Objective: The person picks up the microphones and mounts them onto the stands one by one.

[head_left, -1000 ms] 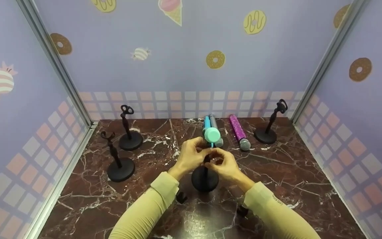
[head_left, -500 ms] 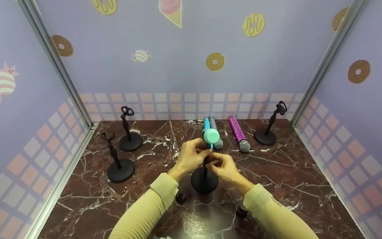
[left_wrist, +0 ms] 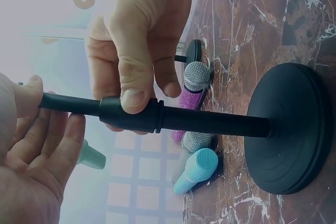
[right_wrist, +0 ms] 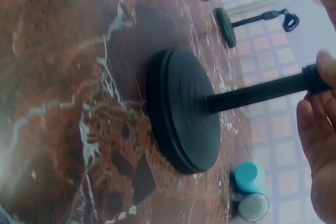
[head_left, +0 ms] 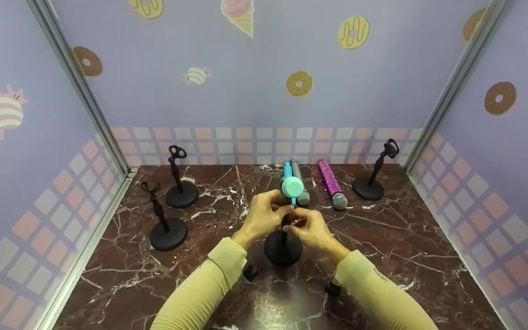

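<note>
Head view: a black stand (head_left: 283, 250) is held upright by both hands just below the centre of the frame, its round base set on the marble bench (head_left: 410, 247).
Left hand (head_left: 266, 214): the slim upper rod (left_wrist: 76, 105) is pinched between thumb and fingertips, as shown at the left of the left wrist view.
Right hand (head_left: 310, 228): the collar (left_wrist: 111, 112) is gripped lower on the stand, thumb on the near side, fingers behind.
Mint piece (head_left: 293, 187): seen just above the hands in the head view; how it is supported is hidden.
Mics: a blue mic (left_wrist: 199, 165) and a grey mic (head_left: 303, 198) are laid close together behind the mint piece, partly covered by it; a glittery pink mic (head_left: 329, 178) is laid near them, towards the right of the frame.
Other stands: a rear stand (head_left: 182, 195) and a nearer stand (head_left: 168, 234) are placed at the left of the frame, a far stand (head_left: 368, 189) at the right, all upright.
Sleeves: pale yellow cuffs (head_left: 228, 257) are worn at both wrists.
Walls: the bench is enclosed by lilac panels (head_left: 245, 91) printed with sweets and squares.
</note>
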Tool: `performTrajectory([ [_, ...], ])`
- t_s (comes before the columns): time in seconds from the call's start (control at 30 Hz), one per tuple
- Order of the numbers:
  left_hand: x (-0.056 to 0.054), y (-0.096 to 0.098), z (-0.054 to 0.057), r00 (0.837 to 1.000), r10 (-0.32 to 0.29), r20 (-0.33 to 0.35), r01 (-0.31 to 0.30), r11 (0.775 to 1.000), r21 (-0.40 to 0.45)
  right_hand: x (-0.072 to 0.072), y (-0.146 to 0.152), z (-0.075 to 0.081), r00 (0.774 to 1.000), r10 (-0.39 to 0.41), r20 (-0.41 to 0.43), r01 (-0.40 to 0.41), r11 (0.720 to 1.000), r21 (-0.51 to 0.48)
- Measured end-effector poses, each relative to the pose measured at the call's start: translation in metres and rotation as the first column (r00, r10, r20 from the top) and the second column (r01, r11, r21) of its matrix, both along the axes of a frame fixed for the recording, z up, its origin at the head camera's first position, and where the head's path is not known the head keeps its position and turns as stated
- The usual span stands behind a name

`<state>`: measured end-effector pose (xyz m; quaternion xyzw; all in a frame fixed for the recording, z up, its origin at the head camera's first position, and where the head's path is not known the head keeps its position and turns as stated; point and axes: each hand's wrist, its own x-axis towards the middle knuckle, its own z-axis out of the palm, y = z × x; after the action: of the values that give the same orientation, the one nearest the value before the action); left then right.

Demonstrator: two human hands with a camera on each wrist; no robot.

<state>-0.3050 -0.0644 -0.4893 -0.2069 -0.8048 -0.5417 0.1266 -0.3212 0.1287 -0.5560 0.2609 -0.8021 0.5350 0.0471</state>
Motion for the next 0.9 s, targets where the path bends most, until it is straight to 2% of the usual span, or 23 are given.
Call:
performTrajectory([
  [0.3,-0.0009,-0.0014,-0.0006,1.000,-0.004,0.002,0.004,1.000,-0.006,-0.0038,0.0008,-0.0009,1.000,0.014,0.016,-0.014,1.000,-0.010],
  [0.6,-0.0028,-0.0043,0.0006,1.000,0.004,-0.006,-0.004,1.000,-0.012,0.0003,-0.0007,0.0028,0.995,0.051,-0.084,-0.050,0.998,0.024],
  [0.77,-0.0034,-0.0039,-0.0003,1.000,-0.003,-0.015,0.003,1.000,-0.019,-0.0021,0.0009,0.0058,0.994,0.045,-0.100,-0.039,0.998,0.055],
  [0.9,-0.0035,-0.0024,-0.0010,1.000,-0.008,-0.025,0.008,1.000,-0.004,-0.0060,0.0046,0.0088,0.993,0.074,-0.095,-0.067,0.995,0.071],
])
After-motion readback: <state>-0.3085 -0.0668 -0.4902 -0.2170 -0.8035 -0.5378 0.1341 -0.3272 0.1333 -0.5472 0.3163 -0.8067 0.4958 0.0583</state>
